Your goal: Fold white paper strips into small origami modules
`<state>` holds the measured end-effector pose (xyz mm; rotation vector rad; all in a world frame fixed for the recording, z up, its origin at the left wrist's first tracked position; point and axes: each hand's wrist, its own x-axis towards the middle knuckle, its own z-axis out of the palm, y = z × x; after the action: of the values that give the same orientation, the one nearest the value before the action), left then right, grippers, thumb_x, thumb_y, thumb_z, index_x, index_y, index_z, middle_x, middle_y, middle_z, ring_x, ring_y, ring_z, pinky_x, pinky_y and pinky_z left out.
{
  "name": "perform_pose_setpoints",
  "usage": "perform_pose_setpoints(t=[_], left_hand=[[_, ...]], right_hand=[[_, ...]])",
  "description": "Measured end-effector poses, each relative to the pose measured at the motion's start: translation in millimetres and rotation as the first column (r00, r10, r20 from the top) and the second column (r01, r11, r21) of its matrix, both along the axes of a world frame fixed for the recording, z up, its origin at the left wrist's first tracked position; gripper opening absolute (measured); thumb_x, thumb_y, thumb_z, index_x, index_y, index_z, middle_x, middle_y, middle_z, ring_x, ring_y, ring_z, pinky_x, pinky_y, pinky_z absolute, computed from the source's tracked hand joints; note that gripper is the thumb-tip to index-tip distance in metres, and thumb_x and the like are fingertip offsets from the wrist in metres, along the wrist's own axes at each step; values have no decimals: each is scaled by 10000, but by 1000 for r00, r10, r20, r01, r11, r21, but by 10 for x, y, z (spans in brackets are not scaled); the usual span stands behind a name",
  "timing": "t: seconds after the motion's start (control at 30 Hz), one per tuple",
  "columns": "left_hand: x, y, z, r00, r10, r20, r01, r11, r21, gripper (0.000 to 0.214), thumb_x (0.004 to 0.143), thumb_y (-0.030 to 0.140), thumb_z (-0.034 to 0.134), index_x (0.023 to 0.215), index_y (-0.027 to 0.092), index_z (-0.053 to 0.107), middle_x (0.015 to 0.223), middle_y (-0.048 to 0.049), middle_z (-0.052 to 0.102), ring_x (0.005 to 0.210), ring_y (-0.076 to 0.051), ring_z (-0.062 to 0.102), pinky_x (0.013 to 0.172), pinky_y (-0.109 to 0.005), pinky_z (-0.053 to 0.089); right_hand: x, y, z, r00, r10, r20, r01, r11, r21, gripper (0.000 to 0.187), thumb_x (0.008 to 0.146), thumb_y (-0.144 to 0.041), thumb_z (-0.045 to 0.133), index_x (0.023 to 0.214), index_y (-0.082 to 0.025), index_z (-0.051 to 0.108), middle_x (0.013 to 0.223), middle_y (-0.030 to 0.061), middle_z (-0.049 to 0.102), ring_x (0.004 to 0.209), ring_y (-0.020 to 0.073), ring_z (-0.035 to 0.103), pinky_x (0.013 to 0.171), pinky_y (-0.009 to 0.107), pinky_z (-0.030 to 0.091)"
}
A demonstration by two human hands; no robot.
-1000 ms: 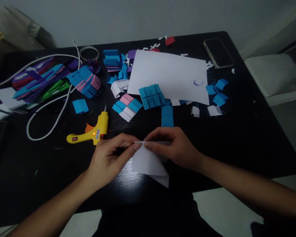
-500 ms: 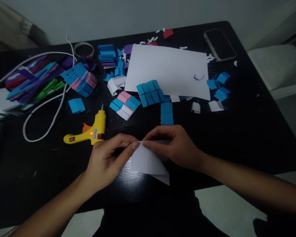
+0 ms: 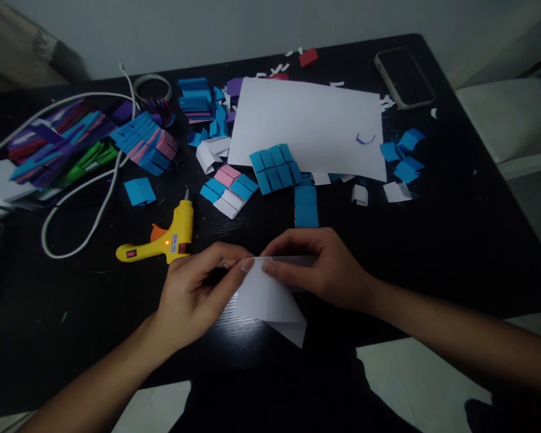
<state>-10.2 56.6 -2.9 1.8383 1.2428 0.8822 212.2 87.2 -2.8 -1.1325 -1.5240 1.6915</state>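
Note:
A folded sheet of white paper (image 3: 268,300) hangs between my two hands near the table's front edge, its lower corner pointing down. My left hand (image 3: 202,285) pinches its top edge between thumb and fingers. Close beside it, my right hand (image 3: 318,264) grips the same edge, the thumb in front and the fingers behind. A yellow glue gun (image 3: 175,234) with a lit orange light lies just left of my left hand. Beyond my right hand lies a blue folded paper strip (image 3: 306,206). Blue, pink and white paper blocks (image 3: 229,191) sit farther back.
A large white sheet (image 3: 311,123) covers the back middle, a blue paper block (image 3: 275,169) at its corner. A phone (image 3: 404,78) lies at the back right. A white cable (image 3: 79,251) loops by colored paper strips (image 3: 58,144) on the left. Paper scraps are scattered about.
The paper's lower corner has swung slightly down and left. My right thumb has shifted a little to the right along the edge; both hands still hold the paper.

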Motion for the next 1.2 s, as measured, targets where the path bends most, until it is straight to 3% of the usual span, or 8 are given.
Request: perform_pose_setpoints(t=[0.2,0.7,0.87,1.2], left_hand=[[0,9,9,1000,0,10,0,1000,24,105,923,124,681,987,203,705,858,11,763,693,-95,711,633,-191,562],[-47,70,24,999,22,-26,-23,1000,-10,115,951,144,599,916,202,692,778,20,711,677,-99,668,604,-204,514],[31,59,-2,998,-37,-42,37,999,-3,24,910,168,667,898,185,678,774,11,687,661,-100,640,609,-212,509],[-26,131,-3,988,-127,-89,127,992,-14,95,878,127,629,803,178,655,697,24,665,594,-92,605,569,-197,465]], right_hand=[[13,7,14,1000,-2,16,1,999,45,81,892,-228,730,912,-176,789,879,11,788,824,140,711,732,243,538],[-10,1,-17,998,-39,46,36,996,76,61,866,-204,737,882,-178,789,852,-1,781,800,133,707,720,238,541],[-27,-3,-27,1000,-8,22,7,998,57,54,852,-207,744,864,-175,786,831,1,775,797,144,713,724,246,551],[-66,-15,-62,1000,19,11,-20,999,32,60,820,-176,734,838,-174,791,826,7,784,795,149,727,740,253,563]])
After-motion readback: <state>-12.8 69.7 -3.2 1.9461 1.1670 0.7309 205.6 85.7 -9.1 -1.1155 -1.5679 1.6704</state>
